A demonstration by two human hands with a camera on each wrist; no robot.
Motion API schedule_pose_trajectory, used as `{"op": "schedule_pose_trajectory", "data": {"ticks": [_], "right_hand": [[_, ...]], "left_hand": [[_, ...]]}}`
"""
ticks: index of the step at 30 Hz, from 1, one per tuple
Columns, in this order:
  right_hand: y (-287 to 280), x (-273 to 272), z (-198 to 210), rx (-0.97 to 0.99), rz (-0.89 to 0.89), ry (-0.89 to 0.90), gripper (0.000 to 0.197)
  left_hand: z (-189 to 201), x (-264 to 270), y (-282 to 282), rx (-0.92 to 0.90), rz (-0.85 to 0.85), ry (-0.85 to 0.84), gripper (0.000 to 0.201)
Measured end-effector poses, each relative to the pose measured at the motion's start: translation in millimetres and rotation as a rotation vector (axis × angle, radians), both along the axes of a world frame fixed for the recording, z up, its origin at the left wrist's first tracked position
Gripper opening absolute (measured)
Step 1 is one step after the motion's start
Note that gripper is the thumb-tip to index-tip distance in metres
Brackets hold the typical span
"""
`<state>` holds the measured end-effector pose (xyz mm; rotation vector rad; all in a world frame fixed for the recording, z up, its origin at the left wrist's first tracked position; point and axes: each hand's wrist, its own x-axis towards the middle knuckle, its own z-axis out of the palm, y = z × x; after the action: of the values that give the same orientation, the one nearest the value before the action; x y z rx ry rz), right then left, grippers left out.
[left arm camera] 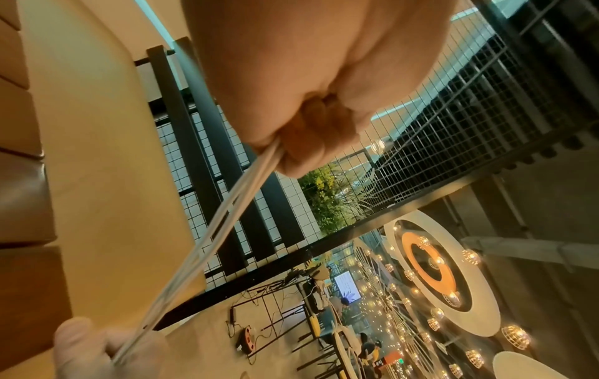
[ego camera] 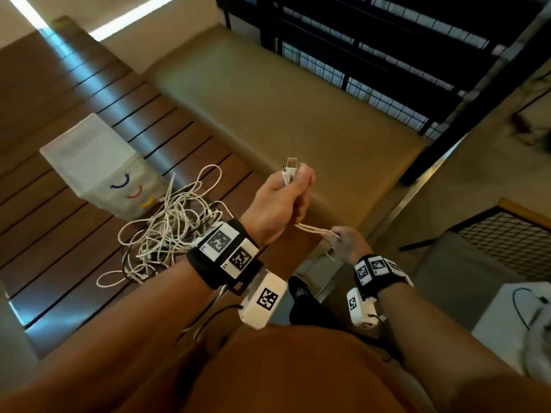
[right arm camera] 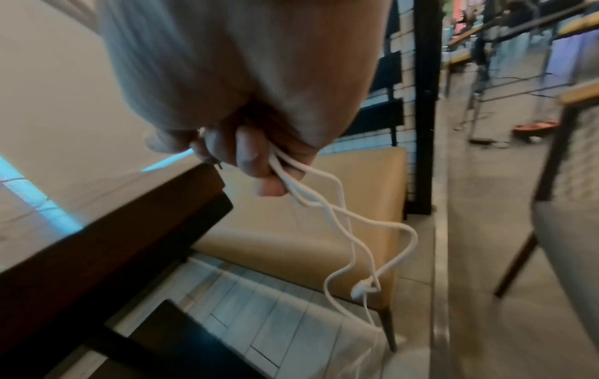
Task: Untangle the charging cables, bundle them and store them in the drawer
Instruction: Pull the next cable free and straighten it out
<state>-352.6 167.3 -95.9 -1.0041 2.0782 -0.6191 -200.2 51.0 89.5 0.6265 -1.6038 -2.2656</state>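
Note:
My left hand (ego camera: 283, 201) grips a folded white cable, its plugs (ego camera: 290, 169) sticking up out of the fist. Doubled strands (ego camera: 313, 229) run taut from that fist down to my right hand (ego camera: 343, 242), which pinches them below the table's edge. In the left wrist view the strands (left arm camera: 227, 218) stretch from my curled left fingers (left arm camera: 304, 143) toward the right hand (left arm camera: 97, 343). In the right wrist view loose loops (right arm camera: 356, 243) hang from my right fingers (right arm camera: 256, 159). A tangled heap of white cables (ego camera: 167, 231) lies on the slatted wooden table (ego camera: 74, 228), left of my left wrist.
A small translucent drawer box (ego camera: 101, 165) with blue, red and yellow handles stands on the table behind the heap. A tan padded bench (ego camera: 283, 99) runs along a black mesh railing (ego camera: 387, 55). A grey chair (right arm camera: 567, 218) stands to the right.

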Motion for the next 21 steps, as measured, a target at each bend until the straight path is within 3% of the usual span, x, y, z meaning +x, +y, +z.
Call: {"op": "schedule_pose_trajectory", "data": {"ticks": [7, 9, 14, 16, 19, 21], "right_hand": [[12, -2, -26, 0.039, -0.047, 0.064, 0.046], [12, -5, -26, 0.049, -0.056, 0.040, 0.045], [31, -11, -40, 0.301, 0.049, 0.027, 0.039], [41, -17, -46, 0.385, 0.080, -0.007, 0.045], [51, -28, -52, 0.473, 0.112, -0.098, 0.032], [49, -33, -42, 0.522, 0.120, -0.136, 0.046]], "left_hand": [[-5, 2, 11, -0.236, -0.048, 0.010, 0.018], [-4, 4, 11, -0.216, -0.051, 0.028, 0.019], [4, 5, -1, -0.056, 0.011, 0.069, 0.033], [4, 7, -2, -0.077, 0.019, 0.038, 0.037], [8, 8, 3, -0.172, -0.065, 0.018, 0.037], [8, 7, 5, -0.266, -0.142, 0.001, 0.039]]}}
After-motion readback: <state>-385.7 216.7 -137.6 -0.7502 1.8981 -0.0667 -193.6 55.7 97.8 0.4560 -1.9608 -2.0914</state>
